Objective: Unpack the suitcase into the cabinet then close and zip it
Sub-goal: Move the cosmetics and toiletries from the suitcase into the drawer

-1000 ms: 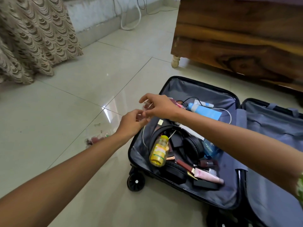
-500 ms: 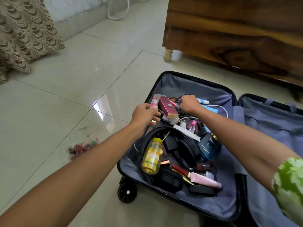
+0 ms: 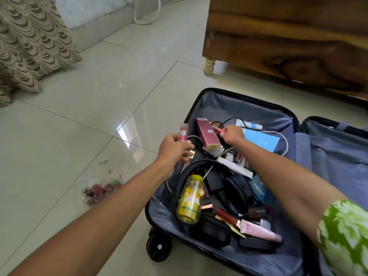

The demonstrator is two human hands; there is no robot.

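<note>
A black suitcase (image 3: 235, 96) lies open on the floor, its grey-lined left half full of toiletries. My left hand (image 3: 175, 148) holds a small clear pink bottle (image 3: 44, 132) over the case's left rim. My right hand (image 3: 233, 134) pinches a thin pink pen-like tube (image 3: 218, 129) deeper in the case. Beside it lies a maroon box (image 3: 207, 134). Black headphones (image 3: 229, 182), a yellow bottle (image 3: 191, 198), a pink tube (image 3: 258, 230), a blue pouch (image 3: 260, 139) and white cables also fill the case.
A wooden bed frame or cabinet (image 3: 288, 36) on a cream leg (image 3: 209, 65) stands just behind the suitcase. A clear pack of small reddish jars (image 3: 101, 188) lies on the tiled floor to the left. A patterned curtain (image 3: 29, 46) hangs at far left.
My hands, joined above the case a second ago, have parted. The left keeps the pink bottle near the rim; the right reached in and picked up the thin pink tube.
</note>
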